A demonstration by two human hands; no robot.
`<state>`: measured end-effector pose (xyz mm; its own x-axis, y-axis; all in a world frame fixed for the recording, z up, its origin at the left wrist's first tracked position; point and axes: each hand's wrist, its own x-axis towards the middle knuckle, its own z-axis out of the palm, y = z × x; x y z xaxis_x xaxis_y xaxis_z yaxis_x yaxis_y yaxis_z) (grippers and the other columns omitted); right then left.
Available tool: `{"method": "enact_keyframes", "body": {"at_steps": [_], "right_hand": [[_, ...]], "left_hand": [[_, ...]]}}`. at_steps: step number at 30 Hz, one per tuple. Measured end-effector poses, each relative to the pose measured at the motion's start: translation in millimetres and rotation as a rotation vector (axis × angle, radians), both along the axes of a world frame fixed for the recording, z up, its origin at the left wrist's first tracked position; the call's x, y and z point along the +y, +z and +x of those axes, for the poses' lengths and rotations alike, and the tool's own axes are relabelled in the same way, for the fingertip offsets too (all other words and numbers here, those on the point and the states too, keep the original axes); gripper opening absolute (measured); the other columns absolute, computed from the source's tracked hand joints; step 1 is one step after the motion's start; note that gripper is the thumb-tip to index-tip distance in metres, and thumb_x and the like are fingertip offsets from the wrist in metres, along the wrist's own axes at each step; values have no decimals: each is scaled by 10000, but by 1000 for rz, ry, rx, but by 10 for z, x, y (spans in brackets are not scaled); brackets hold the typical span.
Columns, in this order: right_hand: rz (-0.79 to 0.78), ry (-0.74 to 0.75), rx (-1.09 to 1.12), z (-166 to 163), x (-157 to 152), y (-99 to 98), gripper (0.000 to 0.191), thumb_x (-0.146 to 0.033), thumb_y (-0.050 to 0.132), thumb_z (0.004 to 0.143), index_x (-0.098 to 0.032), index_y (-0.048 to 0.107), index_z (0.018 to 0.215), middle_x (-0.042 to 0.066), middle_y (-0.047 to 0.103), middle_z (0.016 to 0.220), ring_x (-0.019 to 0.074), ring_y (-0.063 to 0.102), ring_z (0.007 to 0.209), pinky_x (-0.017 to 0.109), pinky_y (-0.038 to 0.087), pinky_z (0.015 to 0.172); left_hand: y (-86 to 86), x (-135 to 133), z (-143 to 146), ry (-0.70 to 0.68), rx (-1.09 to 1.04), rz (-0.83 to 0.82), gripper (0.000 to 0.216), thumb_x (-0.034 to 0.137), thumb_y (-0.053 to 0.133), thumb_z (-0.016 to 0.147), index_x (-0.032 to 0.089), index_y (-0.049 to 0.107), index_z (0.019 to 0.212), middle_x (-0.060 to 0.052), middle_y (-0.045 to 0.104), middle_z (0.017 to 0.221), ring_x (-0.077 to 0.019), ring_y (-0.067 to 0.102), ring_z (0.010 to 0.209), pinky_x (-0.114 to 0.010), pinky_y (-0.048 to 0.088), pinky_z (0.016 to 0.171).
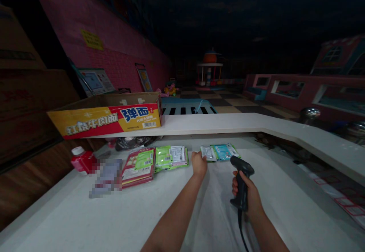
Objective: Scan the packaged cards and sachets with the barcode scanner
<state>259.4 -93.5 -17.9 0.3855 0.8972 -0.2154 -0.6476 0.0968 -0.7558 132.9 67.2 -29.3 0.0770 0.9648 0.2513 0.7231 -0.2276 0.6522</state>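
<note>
My right hand (251, 195) is wrapped round the grip of a black barcode scanner (242, 181), its head tilted up to the left and its cable hanging down. My left hand (199, 164) reaches forward over the white counter (148, 214), fingers curled at the left edge of a silver-grey packet (208, 153). That packet overlaps a blue-and-green packet (225, 151) to its right. Left of this hand lie green packets (164, 156), one with a white label side (178, 154). Farther left, a stack of red flat packs (138, 174) carries another green packet (145, 159) on top.
An open red-and-yellow carton (137, 117) stands on the raised white ledge (213, 124) behind the packets. A red bottle with a white cap (83, 160) and a blurred-out item (107, 177) are at left. Brown boxes (31, 107) rise beyond.
</note>
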Motion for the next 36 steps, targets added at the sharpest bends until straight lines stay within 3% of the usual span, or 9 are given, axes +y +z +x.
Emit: {"method": "enact_keyframes", "body": {"at_steps": [3,6,10,14,18,22,27,33,36], "right_hand": [[-4,5,-4,-4,-5,13,408,-498,813,650,-183,635,840,-55,552,500,89,458,387,185,374,348],[-11,10,-1,-5,-15,27,393,-486,810,658,-183,638,840,-48,556,505,93,467,394,184,378,352],[-3,15,10,-1,-24,33,386,-479,815,657,-181,641,830,-46,553,506,90,465,393,182,381,353],[-7,22,-2,5,-22,21,363,-465,808,671,-176,647,822,-44,552,509,91,470,394,184,387,353],[-23,27,-15,8,-26,20,384,-470,821,646,-172,651,819,-42,553,507,91,472,391,185,388,348],[-15,32,-13,5,-41,21,379,-467,824,641,-182,642,812,-47,549,512,89,469,402,181,392,354],[-15,43,-17,7,-53,-7,365,-455,818,656,-181,642,822,-43,553,526,90,474,417,179,390,364],[-9,52,-15,21,-55,-49,361,-443,822,657,-177,647,828,-37,552,527,94,477,416,183,393,365],[-9,53,-27,30,-62,-65,355,-447,813,673,-179,654,841,-36,554,531,98,480,418,188,403,367]], "left_hand": [[25,-89,-45,-33,195,22,262,205,627,801,121,687,1042,-155,639,1086,-275,574,1098,-365,412,979],[31,-143,-22,-90,255,-7,388,170,632,777,132,645,1163,-153,628,1147,-276,564,1107,-349,399,974],[34,-142,31,-108,240,-15,392,92,575,781,123,637,1167,-169,622,1168,-278,557,1121,-348,395,968],[44,-141,10,-136,227,-18,387,122,590,786,131,637,1170,-169,620,1170,-295,540,1139,-366,396,971],[137,-198,-148,-151,274,91,356,160,584,811,168,638,1163,-151,596,1201,-295,510,1152,-383,392,984],[339,-219,-402,0,389,197,263,153,523,854,176,640,1088,-146,587,1129,-303,489,1121,-431,395,955],[462,-156,-670,280,494,172,239,207,527,871,115,625,1069,-183,576,1086,-333,490,1100,-468,378,940],[459,-155,-844,235,534,172,327,397,518,906,141,649,1063,-157,588,1064,-315,504,1081,-430,396,898],[487,-169,-1009,283,550,170,312,391,516,903,161,653,1063,-155,589,1087,-312,502,1092,-427,392,898]]}}
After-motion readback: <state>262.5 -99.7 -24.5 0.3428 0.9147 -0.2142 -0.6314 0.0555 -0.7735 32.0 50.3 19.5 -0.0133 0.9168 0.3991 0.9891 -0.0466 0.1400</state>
